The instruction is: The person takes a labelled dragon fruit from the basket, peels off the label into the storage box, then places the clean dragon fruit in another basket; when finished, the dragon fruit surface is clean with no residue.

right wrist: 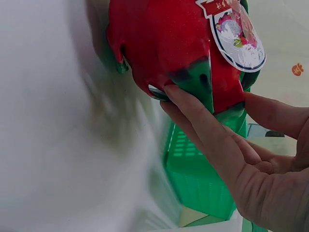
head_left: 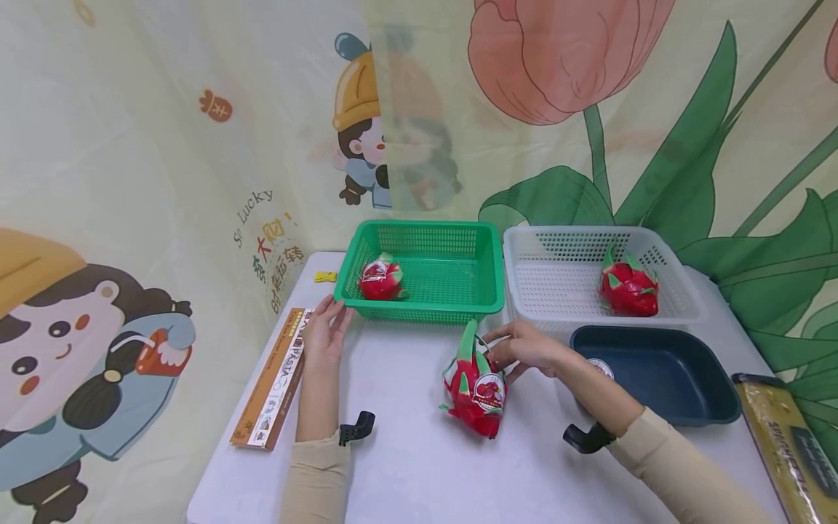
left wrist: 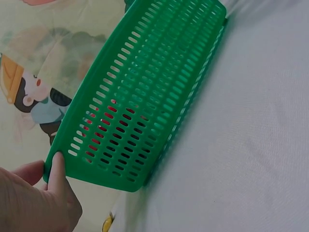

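Observation:
My left hand (head_left: 325,335) pinches the front left corner of a green plastic basket (head_left: 425,314) between thumb and fingers. The left wrist view shows the hand (left wrist: 46,200) on the rim of that basket (left wrist: 104,170). Inside the basket, at its left, lies a labelled red dragon fruit (head_left: 388,284). With my right hand (head_left: 527,348) I grip another dragon fruit (head_left: 481,397), its round label facing up, in front of the basket. In the right wrist view, thumb and fingers lie on either side of this dragon fruit (right wrist: 159,43). Whether it touches the table cannot be told.
A white basket (head_left: 556,316) at the back right holds one dragon fruit (head_left: 630,290). Before it stands a dark blue basin (head_left: 661,378). A pasta box (head_left: 271,386) lies at left, with a small yellow packet (head_left: 325,276) behind; a spaghetti pack (head_left: 785,437) lies at right.

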`<state>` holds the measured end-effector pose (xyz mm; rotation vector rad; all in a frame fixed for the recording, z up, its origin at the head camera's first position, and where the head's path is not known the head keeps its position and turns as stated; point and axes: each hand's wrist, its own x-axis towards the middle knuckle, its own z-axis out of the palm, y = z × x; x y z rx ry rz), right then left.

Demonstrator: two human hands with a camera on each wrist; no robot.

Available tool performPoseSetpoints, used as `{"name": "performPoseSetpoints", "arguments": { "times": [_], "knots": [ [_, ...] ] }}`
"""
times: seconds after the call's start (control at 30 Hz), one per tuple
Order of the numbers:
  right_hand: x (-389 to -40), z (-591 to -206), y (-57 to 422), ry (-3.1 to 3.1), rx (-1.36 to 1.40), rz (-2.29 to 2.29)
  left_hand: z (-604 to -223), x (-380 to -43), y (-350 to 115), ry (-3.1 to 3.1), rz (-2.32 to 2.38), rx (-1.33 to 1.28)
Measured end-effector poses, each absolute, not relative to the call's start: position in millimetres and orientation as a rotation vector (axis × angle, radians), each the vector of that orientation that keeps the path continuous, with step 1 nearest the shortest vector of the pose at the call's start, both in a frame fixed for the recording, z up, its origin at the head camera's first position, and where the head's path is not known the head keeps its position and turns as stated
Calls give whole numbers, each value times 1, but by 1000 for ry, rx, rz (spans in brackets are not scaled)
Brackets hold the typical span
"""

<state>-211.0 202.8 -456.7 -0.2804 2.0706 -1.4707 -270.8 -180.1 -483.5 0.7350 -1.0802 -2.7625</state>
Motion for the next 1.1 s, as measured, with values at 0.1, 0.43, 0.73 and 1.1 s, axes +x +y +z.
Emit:
{"name": "performPoseSetpoints", "arguments": {
  "times": [0.1,0.43,0.73,1.1],
  "knots": [
    [-216,-458,201,2069,-261,-1457,-484,-271,-180,-1079,-2759,723],
    [-229,-462,199,2092,-141,-1418,-486,-270,-180,-1072,-2753,729],
    [-233,-465,201,2108,-106,-1409,-483,-271,-179,-979,-2815,733],
    [-224,-466,203,2194,-187,-1412,-486,-255,-153,-1241,-2872,770]
  ]
}}
